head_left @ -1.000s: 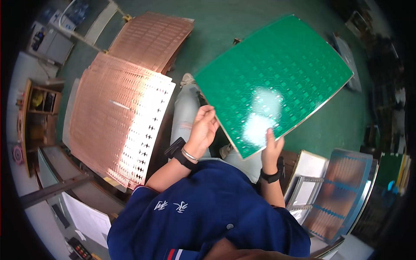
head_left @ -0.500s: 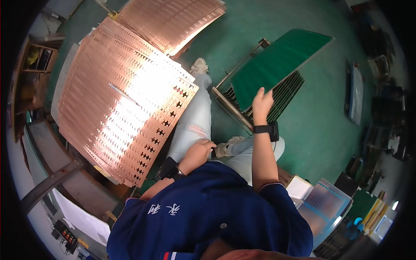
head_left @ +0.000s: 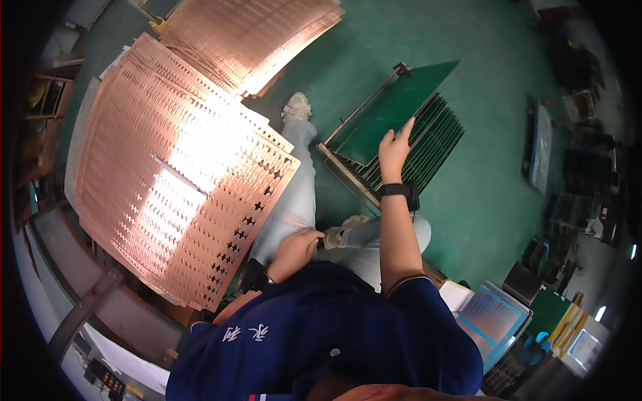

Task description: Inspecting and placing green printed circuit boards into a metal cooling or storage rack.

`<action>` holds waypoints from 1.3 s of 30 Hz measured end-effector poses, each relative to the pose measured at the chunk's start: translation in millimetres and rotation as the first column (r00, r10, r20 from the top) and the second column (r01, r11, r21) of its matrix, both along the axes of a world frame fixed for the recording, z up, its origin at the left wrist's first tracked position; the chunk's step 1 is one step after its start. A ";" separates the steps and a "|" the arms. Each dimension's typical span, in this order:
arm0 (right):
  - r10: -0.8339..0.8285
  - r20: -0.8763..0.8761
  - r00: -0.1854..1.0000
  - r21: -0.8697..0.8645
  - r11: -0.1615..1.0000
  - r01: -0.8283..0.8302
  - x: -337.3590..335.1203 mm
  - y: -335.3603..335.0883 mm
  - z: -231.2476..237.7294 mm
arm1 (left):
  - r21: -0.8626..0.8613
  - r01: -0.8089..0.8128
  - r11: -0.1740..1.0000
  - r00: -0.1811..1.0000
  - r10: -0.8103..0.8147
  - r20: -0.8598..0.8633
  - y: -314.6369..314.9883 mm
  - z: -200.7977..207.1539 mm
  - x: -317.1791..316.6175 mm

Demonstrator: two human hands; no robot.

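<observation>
My right hand (head_left: 394,147) reaches down and grips the near edge of a large green board (head_left: 394,110), which stands tilted in a slotted metal rack (head_left: 428,144) on the green floor. Several more green boards stand on edge in the rack behind it. My left hand (head_left: 297,248) hangs by my left thigh, fingers curled, holding nothing that I can see. I wear black wristbands on both wrists and a dark blue top.
A big stack of perforated copper sheets (head_left: 174,174) lies on a table to my left, with a second copper stack (head_left: 254,33) beyond it. My shoe (head_left: 296,107) stands near the rack. Trays and panels (head_left: 491,317) sit at the lower right.
The green board went from being held up in both hands to standing in the floor rack. My left hand let go and dropped to my thigh; my right hand stayed on the board.
</observation>
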State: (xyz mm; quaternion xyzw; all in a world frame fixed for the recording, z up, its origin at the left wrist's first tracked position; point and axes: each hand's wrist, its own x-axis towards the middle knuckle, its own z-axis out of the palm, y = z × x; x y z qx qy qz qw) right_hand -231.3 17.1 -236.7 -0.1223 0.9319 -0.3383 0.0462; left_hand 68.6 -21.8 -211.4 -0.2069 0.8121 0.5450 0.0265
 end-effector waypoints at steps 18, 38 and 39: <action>0.048 0.069 0.996 0.123 0.991 -0.056 -42.2 -37.1 7.6 | -0.052 0.032 0.998 0.999 -0.030 0.031 2.3 -2.1 0.7; 0.017 0.253 0.967 0.517 0.842 -0.150 -23.5 -47.8 -128.9 | 0.001 0.021 1.000 0.994 -0.021 0.112 -7.0 2.8 -2.1; -0.004 0.245 0.970 0.519 0.845 -0.127 -23.4 -45.2 -135.8 | 0.027 0.019 0.999 0.988 -0.023 0.150 -6.3 3.4 -1.7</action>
